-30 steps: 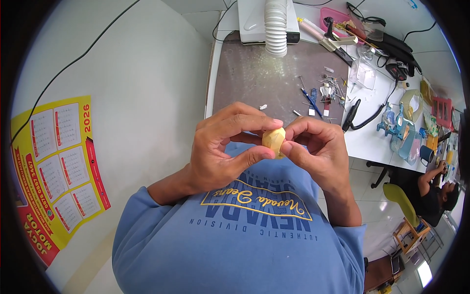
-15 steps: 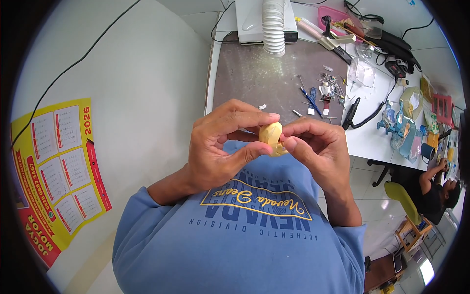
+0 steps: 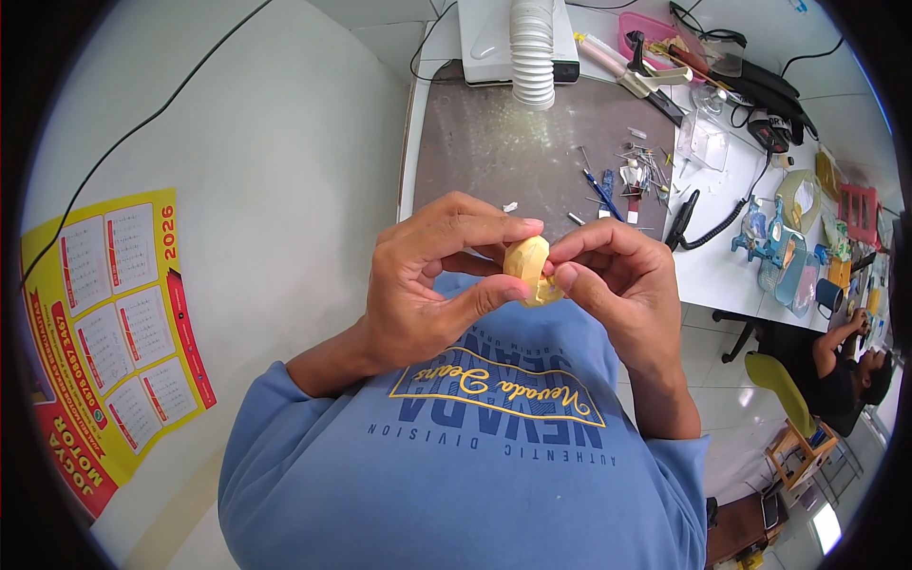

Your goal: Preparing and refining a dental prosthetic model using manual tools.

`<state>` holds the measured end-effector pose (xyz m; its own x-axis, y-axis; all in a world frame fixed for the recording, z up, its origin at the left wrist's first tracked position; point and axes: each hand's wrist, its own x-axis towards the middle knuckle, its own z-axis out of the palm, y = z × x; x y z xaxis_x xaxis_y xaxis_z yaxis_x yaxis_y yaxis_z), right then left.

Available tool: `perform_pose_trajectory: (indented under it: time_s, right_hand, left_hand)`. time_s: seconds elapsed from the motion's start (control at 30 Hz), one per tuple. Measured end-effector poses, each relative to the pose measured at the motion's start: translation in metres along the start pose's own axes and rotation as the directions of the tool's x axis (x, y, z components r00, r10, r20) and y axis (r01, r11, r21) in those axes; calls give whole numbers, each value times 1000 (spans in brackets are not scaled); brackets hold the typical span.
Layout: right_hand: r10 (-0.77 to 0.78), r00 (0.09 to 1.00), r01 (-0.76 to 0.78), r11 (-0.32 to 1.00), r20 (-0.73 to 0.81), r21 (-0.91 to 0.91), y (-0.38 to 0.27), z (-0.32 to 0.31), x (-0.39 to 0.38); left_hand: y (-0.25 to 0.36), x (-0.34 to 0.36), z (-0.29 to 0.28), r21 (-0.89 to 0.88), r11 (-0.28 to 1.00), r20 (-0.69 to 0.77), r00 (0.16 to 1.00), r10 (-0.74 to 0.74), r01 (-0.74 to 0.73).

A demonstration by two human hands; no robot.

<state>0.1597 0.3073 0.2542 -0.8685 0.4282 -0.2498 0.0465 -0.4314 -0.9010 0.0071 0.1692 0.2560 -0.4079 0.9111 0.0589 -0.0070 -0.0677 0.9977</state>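
A small pale yellow cast piece (image 3: 528,267), rounded on top, sits between the fingertips of both my hands in front of my blue shirt. My left hand (image 3: 429,277) pinches it from the left with thumb below and fingers arched over it. From the right, my right hand (image 3: 616,285) grips it with thumb and forefinger. Its lower part is hidden behind my fingers.
A dark work mat (image 3: 513,142) lies on the white bench (image 3: 722,271) ahead, with a white ribbed suction hose (image 3: 532,52), several small metal tools (image 3: 636,171) and a black handpiece (image 3: 682,218). A yellow calendar (image 3: 109,313) hangs on the left wall. Another person (image 3: 845,380) sits at lower right.
The yellow piece has been turned between my fingertips and shifted slightly left and up. Both hands stay closed on it in about the same place.
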Motion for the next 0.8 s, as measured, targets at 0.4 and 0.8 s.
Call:
perform_pose_trajectory:
  time_s: [0.4, 0.8]
  right_hand:
    - [116, 990, -80, 935, -85, 344, 11, -11, -1]
    - [139, 990, -135, 823, 35, 552, 8, -7, -6]
  left_hand:
    - [-2, 0, 7, -100, 987, -104, 986, -134, 124]
    - [4, 15, 20, 155, 984, 12, 996, 88, -89]
